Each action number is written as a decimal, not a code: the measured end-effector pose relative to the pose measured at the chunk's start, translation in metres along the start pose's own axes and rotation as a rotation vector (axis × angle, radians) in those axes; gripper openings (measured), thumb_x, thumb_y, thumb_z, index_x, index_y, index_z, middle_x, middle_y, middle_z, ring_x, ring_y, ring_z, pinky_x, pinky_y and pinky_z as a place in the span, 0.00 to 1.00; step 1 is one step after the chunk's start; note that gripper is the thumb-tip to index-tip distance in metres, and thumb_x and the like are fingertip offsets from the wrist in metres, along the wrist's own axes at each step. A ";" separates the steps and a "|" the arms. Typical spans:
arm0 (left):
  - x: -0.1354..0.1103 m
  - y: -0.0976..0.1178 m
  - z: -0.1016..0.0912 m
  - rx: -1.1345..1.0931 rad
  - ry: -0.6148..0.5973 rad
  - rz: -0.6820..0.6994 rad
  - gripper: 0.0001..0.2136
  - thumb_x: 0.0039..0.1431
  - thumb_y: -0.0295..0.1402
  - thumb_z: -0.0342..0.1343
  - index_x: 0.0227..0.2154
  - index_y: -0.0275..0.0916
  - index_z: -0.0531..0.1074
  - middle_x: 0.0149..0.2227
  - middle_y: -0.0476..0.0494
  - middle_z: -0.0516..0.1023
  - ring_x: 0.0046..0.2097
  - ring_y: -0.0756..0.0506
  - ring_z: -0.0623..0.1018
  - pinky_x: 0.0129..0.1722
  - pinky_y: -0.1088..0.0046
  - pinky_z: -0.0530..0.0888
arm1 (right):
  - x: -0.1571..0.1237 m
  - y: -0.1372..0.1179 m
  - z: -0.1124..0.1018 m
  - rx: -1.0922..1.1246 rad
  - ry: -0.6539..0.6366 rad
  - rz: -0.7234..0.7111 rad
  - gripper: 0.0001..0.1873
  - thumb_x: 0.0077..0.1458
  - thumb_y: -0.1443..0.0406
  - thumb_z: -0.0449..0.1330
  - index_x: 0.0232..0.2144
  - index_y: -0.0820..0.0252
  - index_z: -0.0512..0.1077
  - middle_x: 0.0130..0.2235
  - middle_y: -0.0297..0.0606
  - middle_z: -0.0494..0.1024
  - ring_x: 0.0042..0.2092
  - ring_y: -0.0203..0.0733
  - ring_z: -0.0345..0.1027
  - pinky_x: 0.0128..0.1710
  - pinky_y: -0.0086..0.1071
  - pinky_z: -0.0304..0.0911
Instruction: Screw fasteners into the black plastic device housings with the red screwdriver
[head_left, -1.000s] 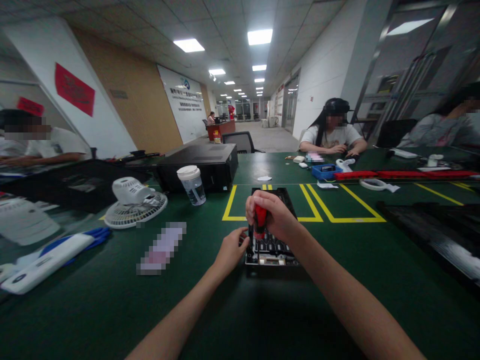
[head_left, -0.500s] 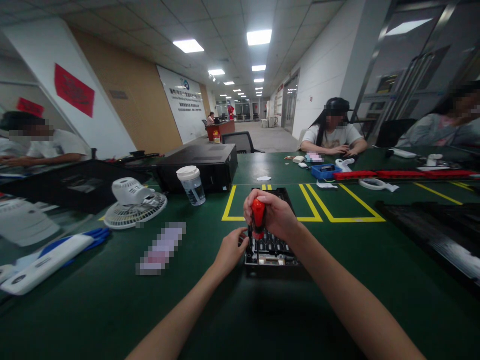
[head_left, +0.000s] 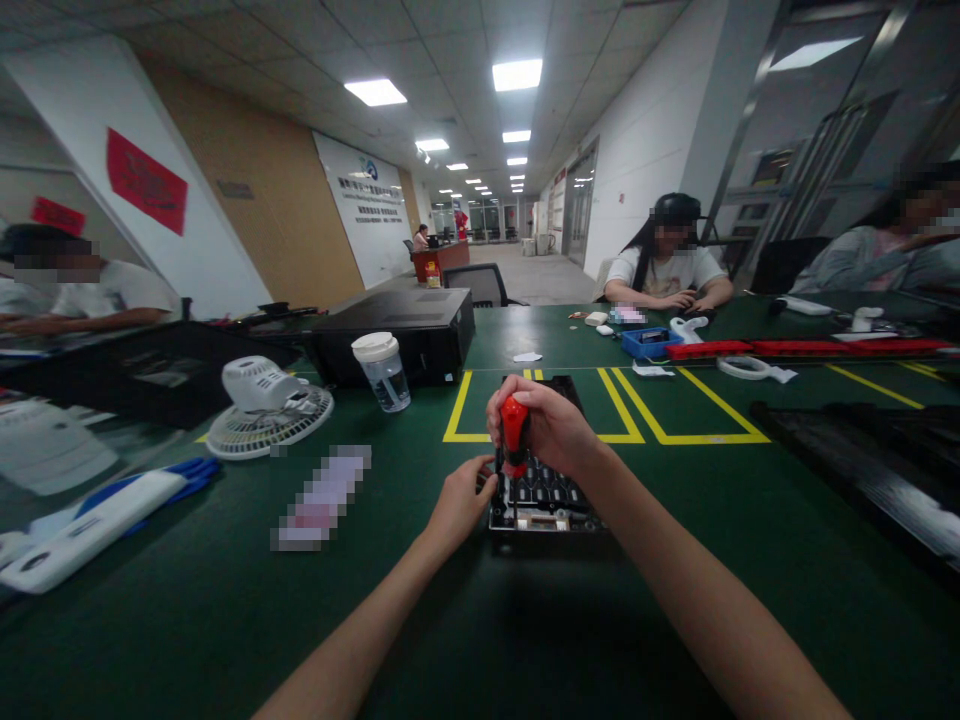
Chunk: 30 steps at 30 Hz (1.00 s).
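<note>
My right hand [head_left: 551,425] is wrapped round the red handle of a screwdriver [head_left: 514,425]. The screwdriver stands nearly upright, its thin shaft pointing down at the near left part of a black device housing [head_left: 555,543]. Whether its tip sits in a screw is too small to tell. Rows of rounded cells or slots and a pale metallic strip show inside the housing. With curled fingers, my left hand [head_left: 459,505] grips the housing's left edge; some of its fingertips are hidden. My right hand and forearm cover part of the housing.
Left on the green table [head_left: 420,640] are a lidded cup [head_left: 384,375], a white fan [head_left: 270,415], a blurred flat item [head_left: 322,500] and a white power strip [head_left: 97,530]. Behind stands a black computer case [head_left: 397,330]. Dark panels [head_left: 862,480] lie right; other people sit around.
Both hands stay in nearly the same place. The screwdriver handle leans very slightly differently in my right hand; the housing has not visibly moved.
</note>
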<state>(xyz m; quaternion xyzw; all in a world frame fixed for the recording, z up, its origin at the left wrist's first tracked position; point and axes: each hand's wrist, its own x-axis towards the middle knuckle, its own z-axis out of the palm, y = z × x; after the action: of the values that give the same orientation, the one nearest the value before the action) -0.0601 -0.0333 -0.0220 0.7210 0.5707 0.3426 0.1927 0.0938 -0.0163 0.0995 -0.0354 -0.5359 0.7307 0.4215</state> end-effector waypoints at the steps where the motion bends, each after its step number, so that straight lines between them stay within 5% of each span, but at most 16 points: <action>1: 0.000 0.000 0.000 0.001 0.001 0.002 0.14 0.54 0.32 0.47 0.44 0.37 0.68 0.36 0.44 0.75 0.34 0.49 0.74 0.36 0.73 0.70 | 0.000 -0.001 0.000 0.003 0.001 0.003 0.06 0.51 0.68 0.49 0.28 0.63 0.65 0.28 0.36 0.70 0.27 0.35 0.65 0.30 0.31 0.61; 30: -0.001 0.005 -0.003 0.004 -0.007 0.001 0.12 0.55 0.32 0.47 0.41 0.38 0.69 0.36 0.45 0.75 0.35 0.48 0.74 0.38 0.72 0.70 | -0.007 -0.020 -0.002 -0.154 -0.054 0.034 0.01 0.52 0.71 0.51 0.29 0.63 0.63 0.35 0.39 0.72 0.34 0.36 0.67 0.33 0.32 0.65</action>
<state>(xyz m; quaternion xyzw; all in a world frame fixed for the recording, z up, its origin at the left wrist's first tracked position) -0.0588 -0.0359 -0.0171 0.7228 0.5705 0.3387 0.1932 0.1111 -0.0182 0.1124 -0.0572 -0.6009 0.6951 0.3905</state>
